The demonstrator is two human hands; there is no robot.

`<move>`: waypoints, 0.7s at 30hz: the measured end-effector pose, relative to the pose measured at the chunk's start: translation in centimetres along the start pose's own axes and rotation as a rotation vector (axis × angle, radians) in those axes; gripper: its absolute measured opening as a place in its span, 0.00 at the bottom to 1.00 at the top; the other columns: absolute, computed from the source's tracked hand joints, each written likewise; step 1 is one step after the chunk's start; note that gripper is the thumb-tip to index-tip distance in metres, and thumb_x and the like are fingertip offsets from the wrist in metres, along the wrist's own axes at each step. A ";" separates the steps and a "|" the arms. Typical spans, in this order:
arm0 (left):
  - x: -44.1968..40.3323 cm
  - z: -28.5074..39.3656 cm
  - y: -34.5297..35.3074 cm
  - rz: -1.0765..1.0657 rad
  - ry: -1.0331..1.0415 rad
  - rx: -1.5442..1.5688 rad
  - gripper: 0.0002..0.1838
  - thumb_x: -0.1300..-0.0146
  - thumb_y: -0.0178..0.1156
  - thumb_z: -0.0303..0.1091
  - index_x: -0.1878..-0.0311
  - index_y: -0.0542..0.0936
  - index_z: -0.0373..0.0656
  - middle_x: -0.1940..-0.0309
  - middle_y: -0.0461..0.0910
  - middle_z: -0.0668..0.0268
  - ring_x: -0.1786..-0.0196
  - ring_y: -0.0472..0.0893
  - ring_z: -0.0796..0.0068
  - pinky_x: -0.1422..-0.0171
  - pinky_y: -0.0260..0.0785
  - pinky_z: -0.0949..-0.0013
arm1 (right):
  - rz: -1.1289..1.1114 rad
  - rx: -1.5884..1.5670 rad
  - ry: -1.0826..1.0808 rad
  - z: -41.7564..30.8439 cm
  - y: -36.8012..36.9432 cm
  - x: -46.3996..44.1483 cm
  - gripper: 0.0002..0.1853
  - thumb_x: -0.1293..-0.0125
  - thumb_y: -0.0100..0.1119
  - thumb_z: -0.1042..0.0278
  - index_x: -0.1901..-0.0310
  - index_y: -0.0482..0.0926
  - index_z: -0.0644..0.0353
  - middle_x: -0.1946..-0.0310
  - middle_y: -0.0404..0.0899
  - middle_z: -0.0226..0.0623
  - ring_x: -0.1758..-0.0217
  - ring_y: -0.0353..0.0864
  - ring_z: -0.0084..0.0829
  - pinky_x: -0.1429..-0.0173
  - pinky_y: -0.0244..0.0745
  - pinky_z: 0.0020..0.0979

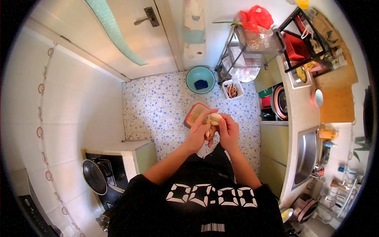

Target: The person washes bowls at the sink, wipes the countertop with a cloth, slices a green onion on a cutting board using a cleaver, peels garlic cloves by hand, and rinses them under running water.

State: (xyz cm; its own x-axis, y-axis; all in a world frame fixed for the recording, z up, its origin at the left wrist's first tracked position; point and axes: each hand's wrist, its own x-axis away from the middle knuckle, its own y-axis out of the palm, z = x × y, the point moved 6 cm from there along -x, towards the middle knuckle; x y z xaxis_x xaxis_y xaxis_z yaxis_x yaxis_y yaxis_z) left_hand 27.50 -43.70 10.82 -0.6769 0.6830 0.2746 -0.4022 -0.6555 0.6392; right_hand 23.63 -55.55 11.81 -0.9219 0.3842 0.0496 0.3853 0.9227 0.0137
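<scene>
In front of my body, above the floor, both hands meet around pale garlic (215, 117) that looks like a bulb with several plump cloves. My left hand (197, 134) curls around the lower cloves, with its index finger stretched along the top. Thumb and fingers of my right hand (229, 131) press on the garlic from the right side. Part of the garlic is hidden by the fingers. Beneath my left hand is a container with a red rim (188, 118), partly covered by that hand; its contents are unclear.
A turquoise basin (200, 69) with a dark blue item and a white basket (228, 96) stand on the floor ahead. Beside them rises a grey rack (252, 51). Counter and sink (307, 158) run along the right; a pan (94, 177) sits on the stove at left.
</scene>
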 end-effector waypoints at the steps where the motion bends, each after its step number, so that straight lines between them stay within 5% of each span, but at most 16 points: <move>1: 0.2 0.2 0.1 -0.024 -0.006 0.011 0.29 0.27 0.39 0.28 0.22 0.63 0.48 0.74 0.72 0.66 0.77 0.68 0.80 0.79 0.67 0.74 | 0.004 -0.072 0.029 0.6 0.0 0.0 0.16 0.17 0.48 0.61 0.47 0.80 0.65 0.67 0.83 0.32 0.70 0.79 0.20 0.66 0.74 0.23; 8: 0.4 -0.3 -1.4 0.097 -0.211 0.309 0.26 0.25 0.47 0.37 0.24 0.68 0.53 0.76 0.71 0.71 0.78 0.68 0.80 0.76 0.62 0.73 | 0.041 -0.216 0.259 1.9 -0.5 0.0 0.18 0.16 0.47 0.57 0.51 0.81 0.64 0.75 0.79 0.29 0.80 0.65 0.12 0.77 0.58 0.19; 11: 0.1 -2.5 -5.0 0.258 -0.172 -0.270 0.20 0.24 0.51 0.47 0.37 0.77 0.48 0.76 0.75 0.66 0.78 0.72 0.72 0.72 0.66 0.67 | 0.014 -0.085 0.208 2.5 -0.7 -0.1 0.17 0.17 0.48 0.57 0.53 0.81 0.63 0.75 0.79 0.28 0.81 0.67 0.13 0.76 0.61 0.19; 13: -0.3 -1.5 -4.5 0.240 0.047 -0.691 0.19 0.23 0.50 0.50 0.47 0.78 0.44 0.74 0.78 0.60 0.75 0.77 0.62 0.68 0.69 0.61 | -0.027 0.150 0.097 2.6 -0.5 -0.1 0.16 0.17 0.48 0.58 0.54 0.81 0.63 0.75 0.80 0.28 0.80 0.69 0.14 0.75 0.63 0.20; 14: -0.4 -0.9 -4.0 0.226 0.160 -0.901 0.20 0.22 0.50 0.51 0.52 0.79 0.42 0.73 0.80 0.57 0.73 0.79 0.56 0.66 0.70 0.58 | -0.024 0.173 0.073 2.6 -0.3 0.0 0.16 0.19 0.50 0.58 0.54 0.81 0.62 0.74 0.81 0.34 0.78 0.74 0.22 0.72 0.67 0.26; 17: -0.2 0.9 -2.3 0.214 0.089 -1.114 0.21 0.21 0.48 0.49 0.47 0.78 0.39 0.63 0.84 0.48 0.61 0.84 0.43 0.58 0.74 0.50 | -0.013 0.357 0.011 1.4 0.3 0.2 0.15 0.22 0.53 0.58 0.55 0.81 0.62 0.72 0.82 0.48 0.72 0.84 0.42 0.66 0.74 0.39; 19: -0.1 0.7 -2.1 0.225 0.172 -1.127 0.20 0.21 0.47 0.47 0.55 0.79 0.40 0.65 0.84 0.48 0.60 0.82 0.41 0.58 0.73 0.49 | -0.014 0.629 -0.010 -0.8 0.6 0.4 0.15 0.22 0.53 0.58 0.57 0.81 0.62 0.72 0.83 0.51 0.69 0.85 0.49 0.65 0.75 0.41; 21: -0.1 0.6 -1.9 0.218 0.238 -1.103 0.20 0.21 0.47 0.46 0.57 0.80 0.40 0.66 0.83 0.48 0.60 0.82 0.40 0.58 0.72 0.49 | -0.019 0.519 -0.001 0.4 0.5 0.1 0.16 0.23 0.53 0.57 0.60 0.80 0.63 0.73 0.82 0.50 0.70 0.84 0.44 0.65 0.74 0.39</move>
State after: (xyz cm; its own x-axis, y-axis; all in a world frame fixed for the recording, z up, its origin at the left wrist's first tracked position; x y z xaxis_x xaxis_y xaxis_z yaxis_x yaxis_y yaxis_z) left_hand 28.69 -42.33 10.01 -0.8504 0.5194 0.0840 -0.5038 -0.7577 -0.4148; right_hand 23.75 -55.07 11.47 -0.9287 0.3670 0.0528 0.2981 0.8238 -0.4822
